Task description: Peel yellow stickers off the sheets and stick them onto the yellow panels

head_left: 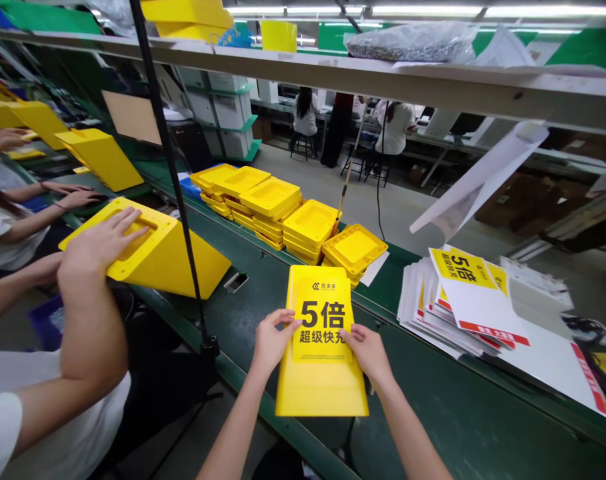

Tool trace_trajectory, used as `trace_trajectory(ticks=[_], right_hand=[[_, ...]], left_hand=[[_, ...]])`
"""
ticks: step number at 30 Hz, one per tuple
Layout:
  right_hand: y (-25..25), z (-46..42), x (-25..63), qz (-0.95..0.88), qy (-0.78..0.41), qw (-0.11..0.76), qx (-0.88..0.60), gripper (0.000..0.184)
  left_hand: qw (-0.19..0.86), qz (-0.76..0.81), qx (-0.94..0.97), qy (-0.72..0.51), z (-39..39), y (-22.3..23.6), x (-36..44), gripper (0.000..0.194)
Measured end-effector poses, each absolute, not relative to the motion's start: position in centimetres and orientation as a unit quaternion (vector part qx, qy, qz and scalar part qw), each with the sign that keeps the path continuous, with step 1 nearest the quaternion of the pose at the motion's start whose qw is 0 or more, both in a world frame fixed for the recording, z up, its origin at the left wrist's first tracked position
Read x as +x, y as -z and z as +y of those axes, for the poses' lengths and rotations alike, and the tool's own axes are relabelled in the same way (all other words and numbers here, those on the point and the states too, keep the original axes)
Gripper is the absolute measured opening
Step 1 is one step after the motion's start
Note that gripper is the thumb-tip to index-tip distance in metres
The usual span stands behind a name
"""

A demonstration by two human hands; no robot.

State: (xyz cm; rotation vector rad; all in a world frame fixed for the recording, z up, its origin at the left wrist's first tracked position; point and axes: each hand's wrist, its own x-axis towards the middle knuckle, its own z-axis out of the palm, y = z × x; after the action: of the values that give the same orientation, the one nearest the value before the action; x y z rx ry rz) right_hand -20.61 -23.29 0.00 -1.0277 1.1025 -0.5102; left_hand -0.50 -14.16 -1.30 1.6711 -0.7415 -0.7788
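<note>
A yellow plastic housing (323,393) stands in front of me on the green conveyor belt. Over its face lies a yellow printed label (321,313) with a large black "5倍" and smaller characters below. My left hand (275,339) pinches the label's left edge between thumb and fingers. At the right edge, my right hand (369,348) has thumb and fingers closed on the label, covering the end of the lower text line. Whether the label is stuck down or lies loose, I cannot tell.
Stacked yellow trays (270,198) line the belt's far side. Printed sheets (475,293) are piled at right. A black pole (167,147) rises at left, beside a co-worker's hand (103,237) on another yellow housing (183,260). A shelf beam (303,67) crosses overhead.
</note>
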Motion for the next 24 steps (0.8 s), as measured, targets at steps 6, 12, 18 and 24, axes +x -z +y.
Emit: trace_trajectory(ticks=[6,12,18,24], right_hand=[[-0.01,-23.34,-20.59,0.496,0.227,0.695,-0.468,0.035],[-0.13,-23.33,-20.58,0.495,0.221,0.702,-0.463,0.037],[-0.22,-23.29,-20.59,0.49,0.221,0.699,-0.471,0.038],[-0.13,-23.32,-20.6,0.492,0.201,0.679,-0.507,0.04]], left_hand=[[0.547,-0.308,0.704,0.332,-14.06,1.51,-0.46,0.031],[0.548,-0.306,0.706,0.328,-14.21,1.21,-0.61,0.031],[0.547,-0.308,0.709,0.32,-14.34,1.06,-0.54,0.031],[0.545,-0.309,0.713,0.316,-14.18,1.49,-0.51,0.03]])
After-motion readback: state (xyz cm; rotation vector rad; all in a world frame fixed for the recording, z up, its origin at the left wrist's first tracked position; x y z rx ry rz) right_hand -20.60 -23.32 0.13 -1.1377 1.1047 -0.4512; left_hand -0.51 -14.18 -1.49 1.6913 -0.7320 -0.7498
